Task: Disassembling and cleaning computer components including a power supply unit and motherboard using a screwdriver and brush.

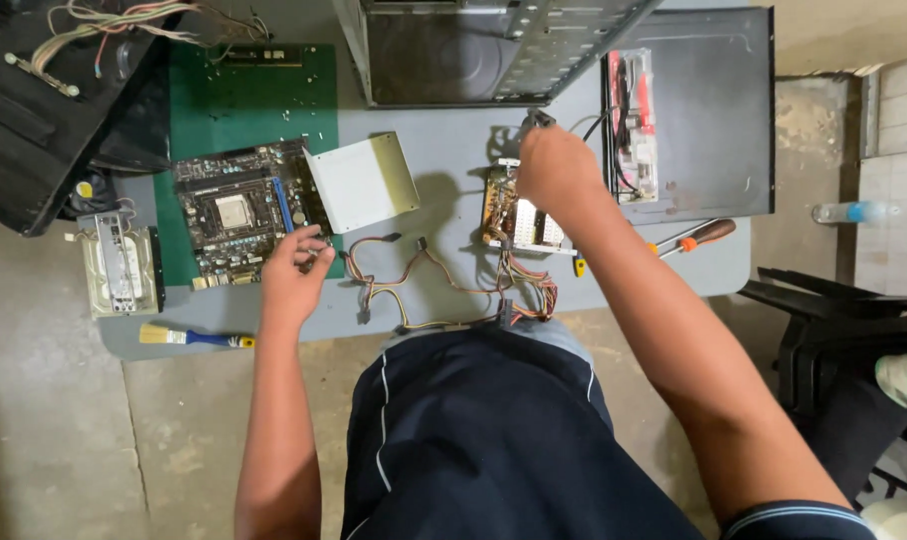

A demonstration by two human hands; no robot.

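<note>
The left hand rests with bent fingers on the near right corner of a circuit board, fingertips pinching at its edge; what it pinches is too small to tell. The board lies on a green mat on the grey bench. Just beyond this hand, a pale metal box lies tilted, touching the board's right side. Left of the hand stands a drive cage, and nearer the person lies a brush with a blue and yellow handle.

The right hand is closed around a dark tool, held above an opened power unit whose bundle of coloured wires trails across the bench between the two hands. Beyond this hand sits an open computer case. To its right lie a packet of red-handled tools on a black panel, and an orange-handled screwdriver beside the forearm.
</note>
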